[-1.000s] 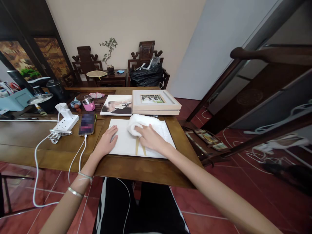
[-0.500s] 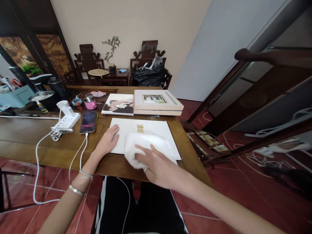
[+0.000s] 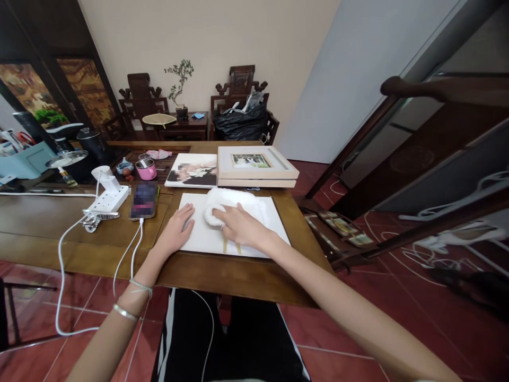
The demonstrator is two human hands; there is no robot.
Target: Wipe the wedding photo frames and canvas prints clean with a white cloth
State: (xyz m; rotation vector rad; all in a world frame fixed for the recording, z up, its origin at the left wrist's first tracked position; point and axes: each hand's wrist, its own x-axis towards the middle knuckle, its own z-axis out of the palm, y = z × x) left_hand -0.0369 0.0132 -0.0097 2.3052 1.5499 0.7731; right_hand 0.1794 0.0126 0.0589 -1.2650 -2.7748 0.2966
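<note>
A white board, perhaps a canvas or picture panel, lies flat near the table's front edge. Two tan marks show on it just below my right wrist. My left hand rests flat on the board's left edge with fingers stretched out. Under my right hand is a fluffy white cloth, bunched thick and pressed on the far half of the board. The fingers of that hand curl onto the cloth, and it covers part of the board.
Behind the board lie a photo print and stacked picture frames. To the left are a phone on a cable, a power strip and a pink cup. A wooden chair stands at the right.
My right hand has slid the white cloth away from me, from the board's near edge to its far half. The lower tan marks now show; the upper one is covered. My left hand stays put.
</note>
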